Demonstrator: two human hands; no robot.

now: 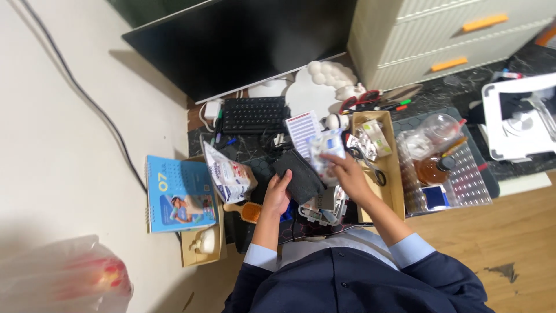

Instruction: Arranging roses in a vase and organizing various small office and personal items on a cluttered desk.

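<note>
At the near edge of the cluttered desk [498,232], the person's two forearms are reaching forward out of dark sleeves with pale blue cuffs. Left hand [277,194] is closing its fingers on the near-left edge of a dark grey pouch [298,174], which is lying on the pile with its long axis running from near-right to far-left. Right hand [346,174] is gripping a clear plastic packet [325,152] with blue and white contents, thumb and fingers pinched on its lower end — the packet is standing up and away from the palm, just above the far-right end of the pouch. The two hands are working close together, with the pouch lying between them; the left hand is the nearer to it and is already touching it.

Just left of the left hand, a wooden hairbrush [248,211] and a white printed bag [229,174] are lying beside a blue desk calendar [179,194]. To the right, a cardboard tray [394,185] is holding blister packs. Farther back, a black keyboard [255,114] is sitting before a dark monitor [243,40], with a cream drawer unit [440,35] at far right.
</note>
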